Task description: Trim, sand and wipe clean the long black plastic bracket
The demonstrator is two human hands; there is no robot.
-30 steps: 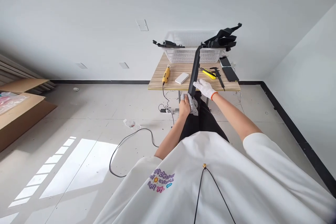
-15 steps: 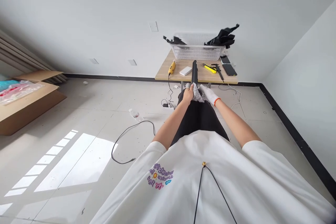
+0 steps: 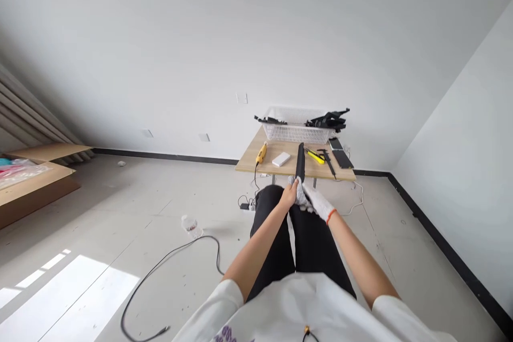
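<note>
A long black plastic part rises from my hands above my lap, its far end overlapping the table in view. Bare and closed around its near end, my left hand grips it. A crumpled greyish-white cloth is bunched against the part's lower end. My right hand, in a white knit glove with an orange cuff, is closed on this cloth beside the part. The gloved fingertips are partly hidden in the folds.
The small wooden table bears a white basket of black parts, a yellow corded tool, a white box, a yellow cutter, calipers and a dark phone. A black cable and plastic bottle lie on the floor.
The view has tilted up, so table and hands sit lower in the picture. Both hands keep their hold on the black part and cloth, with little visible shift between them.
</note>
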